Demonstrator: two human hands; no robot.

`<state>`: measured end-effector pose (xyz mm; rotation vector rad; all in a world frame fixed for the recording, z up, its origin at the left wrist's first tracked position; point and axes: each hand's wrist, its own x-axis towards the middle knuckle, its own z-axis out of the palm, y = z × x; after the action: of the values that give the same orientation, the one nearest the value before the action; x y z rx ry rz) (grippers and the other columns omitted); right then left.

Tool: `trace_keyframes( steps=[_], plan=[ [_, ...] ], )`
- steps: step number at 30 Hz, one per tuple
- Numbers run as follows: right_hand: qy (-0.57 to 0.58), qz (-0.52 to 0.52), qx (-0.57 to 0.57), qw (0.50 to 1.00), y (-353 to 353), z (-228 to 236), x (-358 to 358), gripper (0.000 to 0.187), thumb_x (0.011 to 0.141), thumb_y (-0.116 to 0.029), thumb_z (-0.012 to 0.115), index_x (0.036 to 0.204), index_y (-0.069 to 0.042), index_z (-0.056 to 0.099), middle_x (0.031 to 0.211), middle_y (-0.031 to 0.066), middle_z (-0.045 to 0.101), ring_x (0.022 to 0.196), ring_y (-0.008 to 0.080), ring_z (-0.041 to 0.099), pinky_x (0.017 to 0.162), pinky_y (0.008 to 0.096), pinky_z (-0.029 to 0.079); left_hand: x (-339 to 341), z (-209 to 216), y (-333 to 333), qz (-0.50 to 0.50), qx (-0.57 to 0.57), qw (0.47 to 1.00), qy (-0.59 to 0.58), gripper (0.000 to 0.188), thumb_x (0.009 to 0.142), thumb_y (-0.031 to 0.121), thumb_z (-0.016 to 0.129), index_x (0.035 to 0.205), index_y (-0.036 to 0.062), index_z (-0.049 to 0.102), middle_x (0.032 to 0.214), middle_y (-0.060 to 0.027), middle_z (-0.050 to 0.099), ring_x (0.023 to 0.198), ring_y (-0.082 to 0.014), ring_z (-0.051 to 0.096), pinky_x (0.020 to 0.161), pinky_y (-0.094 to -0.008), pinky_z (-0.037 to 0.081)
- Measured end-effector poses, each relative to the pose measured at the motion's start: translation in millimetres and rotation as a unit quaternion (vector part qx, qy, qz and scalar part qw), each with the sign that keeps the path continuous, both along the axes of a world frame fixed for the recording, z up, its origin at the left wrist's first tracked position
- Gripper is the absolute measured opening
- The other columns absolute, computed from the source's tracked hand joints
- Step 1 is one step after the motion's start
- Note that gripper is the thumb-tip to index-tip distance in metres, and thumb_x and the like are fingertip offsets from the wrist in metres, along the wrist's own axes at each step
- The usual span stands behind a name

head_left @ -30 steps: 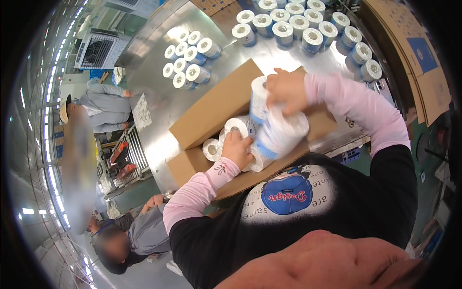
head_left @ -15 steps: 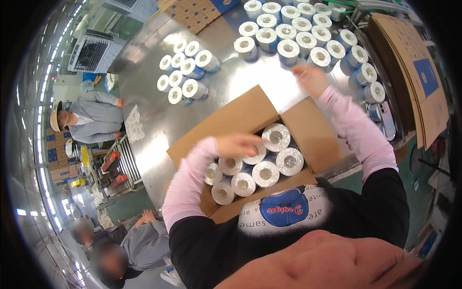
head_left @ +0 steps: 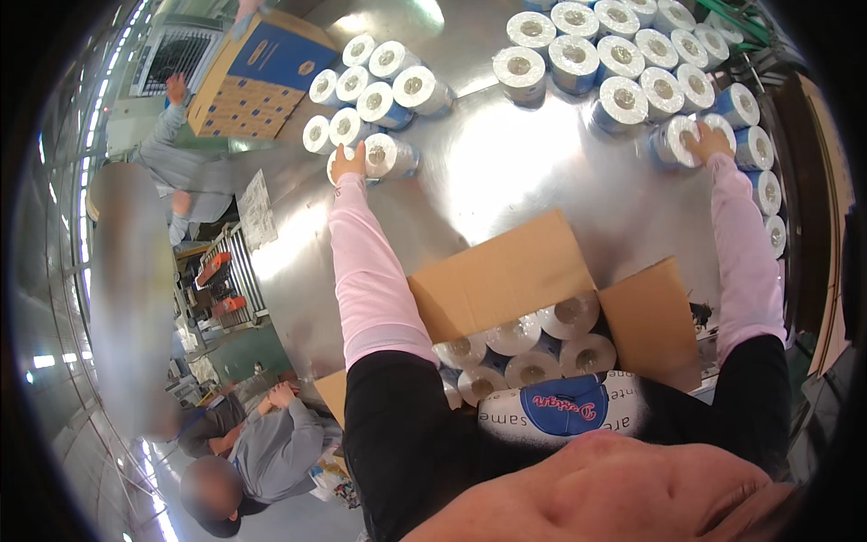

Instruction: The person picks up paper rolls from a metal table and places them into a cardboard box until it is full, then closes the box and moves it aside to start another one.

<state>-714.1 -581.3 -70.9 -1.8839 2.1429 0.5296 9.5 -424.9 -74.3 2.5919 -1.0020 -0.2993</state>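
Note:
My left hand (head_left: 348, 163) is stretched far out. It grips a white paper roll in clear wrap (head_left: 333, 172) at the front of the left group; my hand covers most of that roll. To the right, my right hand (head_left: 714, 144) has its fingers curled over the edge of another wrapped roll (head_left: 675, 143), which tilts beside the right-hand group. Close to my body stands an open cardboard carton (head_left: 506, 275) with its flaps out. Wrapped rolls (head_left: 533, 369) stand inside in rows, partly hidden by the far flap and my shirt.
More rolls stand in a left group (head_left: 380, 106) and a large right group (head_left: 621, 59) on the shiny metal table (head_left: 506, 163). A co-worker (head_left: 194, 185) holds a blue-printed carton (head_left: 262, 77) at the far left. Flattened cardboard (head_left: 826, 226) stands at the right edge.
My left hand has gone from above the carton out to the left group's front roll. My right hand has moved right onto a tilted roll. The co-worker's carton has come across the far left.

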Motion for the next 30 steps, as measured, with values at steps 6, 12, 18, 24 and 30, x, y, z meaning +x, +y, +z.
trace_keyframes(
  steps=[6,12,18,24,30],
  plan=[
    [0.0,0.133,-0.011,0.991,161,37,41,0.051,0.072,-0.046,0.067,0.113,-0.016,0.062,0.106,0.0152,0.054,0.104,0.0337,0.054,0.087,0.0503,0.041,-67,14,-12,-0.033,0.31,0.948,-0.064,0.084,0.072,0.067,0.059,0.136,0.0138,0.047,0.132,-0.014,0.055,0.12,-0.0318,0.052,0.104,-0.0389,0.035],
    [-0.018,0.24,-0.169,0.956,272,-58,41,0.04,0.085,-0.032,0.052,0.12,-0.013,0.055,0.115,0.0114,0.05,0.118,0.0262,0.045,0.09,0.052,0.036,-98,27,42,-0.129,0.296,0.946,-0.005,0.069,0.064,0.058,0.071,0.114,0.0095,0.064,0.108,-0.0105,0.068,0.101,-0.0234,0.064,0.09,-0.0316,0.047],
    [-0.498,-0.054,-0.098,0.86,151,-23,16,0.044,0.087,-0.039,0.052,0.113,-0.005,0.061,0.103,0.0175,0.064,0.099,0.0327,0.062,0.083,0.0404,0.048,-109,119,99,-0.12,-0.218,0.864,0.437,0.054,0.073,0.033,0.073,0.117,0.0027,0.061,0.109,-0.0129,0.065,0.1,-0.025,0.062,0.09,-0.037,0.048],
    [-0.809,0.147,0.189,0.537,176,185,156,0.043,0.083,-0.039,0.056,0.111,-0.007,0.063,0.1,0.0165,0.064,0.096,0.0324,0.062,0.082,0.0411,0.048,-157,287,285,-0.182,-0.234,0.76,0.578,0.042,0.077,0.024,0.073,0.112,0.0034,0.061,0.108,-0.0106,0.063,0.098,-0.0237,0.062,0.088,-0.0372,0.05],
    [-0.428,0.687,0.12,0.575,326,295,309,0.038,0.071,-0.036,0.061,0.099,-0.012,0.069,0.095,0.0163,0.062,0.094,0.033,0.06,0.082,0.0448,0.046,-180,306,400,-0.428,0.082,0.893,0.108,0.038,0.066,0.018,0.075,0.101,0.0119,0.065,0.091,-0.0114,0.053,0.09,-0.0301,0.054,0.079,-0.0399,0.046]
  ],
)
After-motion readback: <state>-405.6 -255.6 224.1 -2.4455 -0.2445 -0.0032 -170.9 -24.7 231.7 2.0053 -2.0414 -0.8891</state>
